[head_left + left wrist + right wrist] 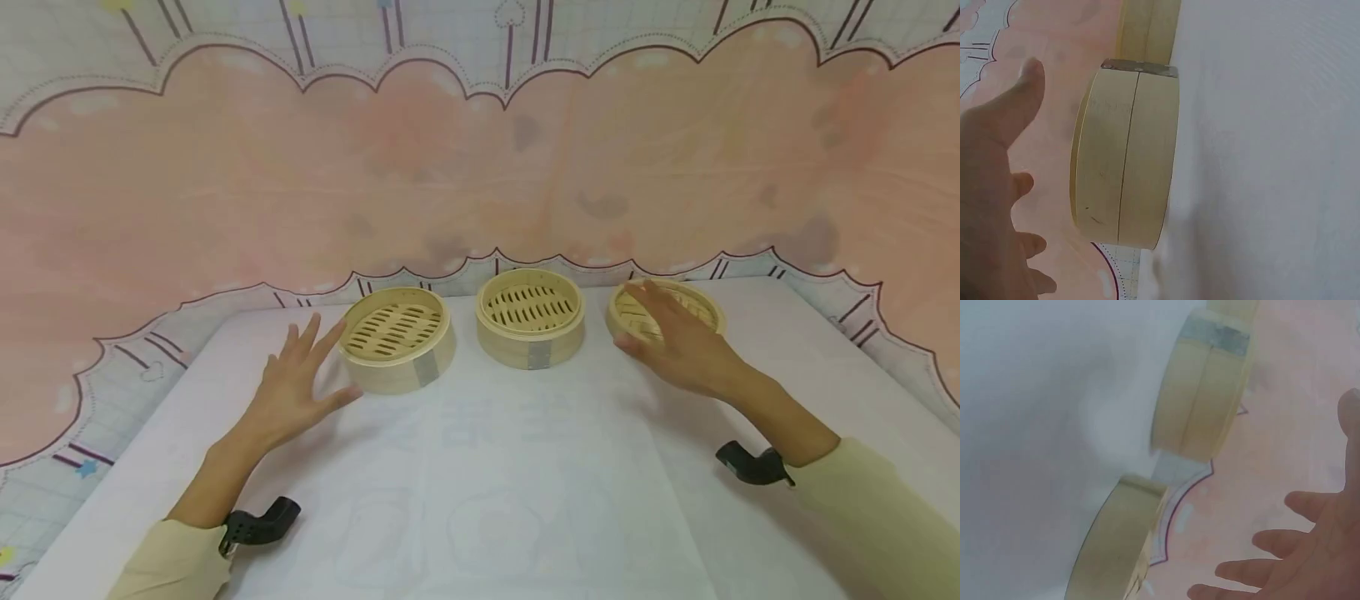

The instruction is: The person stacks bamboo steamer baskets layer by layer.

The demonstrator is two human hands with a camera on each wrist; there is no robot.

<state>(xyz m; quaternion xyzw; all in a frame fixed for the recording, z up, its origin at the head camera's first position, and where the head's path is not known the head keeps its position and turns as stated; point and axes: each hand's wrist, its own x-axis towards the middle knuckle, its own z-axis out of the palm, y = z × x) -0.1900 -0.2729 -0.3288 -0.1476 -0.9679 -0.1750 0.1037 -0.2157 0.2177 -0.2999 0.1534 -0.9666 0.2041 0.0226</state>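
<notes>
My left hand (288, 400) is beside the left bamboo steamer basket (397, 377), its fingers spread and its thumb apart from them. In the left wrist view a gap shows between the hand (988, 169) and the basket's side wall (1125, 156). A second slatted steamer basket (517, 351) stands in the middle. Above the bamboo steamer lid (701, 304) at the right is my right hand (682, 346), which hides part of the lid's woven top. In the right wrist view its fingers are extended and hold nothing, apart from the lid (1116, 540).
A white cloth (480, 483) covers the table under the baskets and lid. Behind them hangs a patterned pink curtain (465, 175) with scalloped edging. A small black wrist camera (262, 521) sits on the left wrist, and another camera (750, 463) on the right.
</notes>
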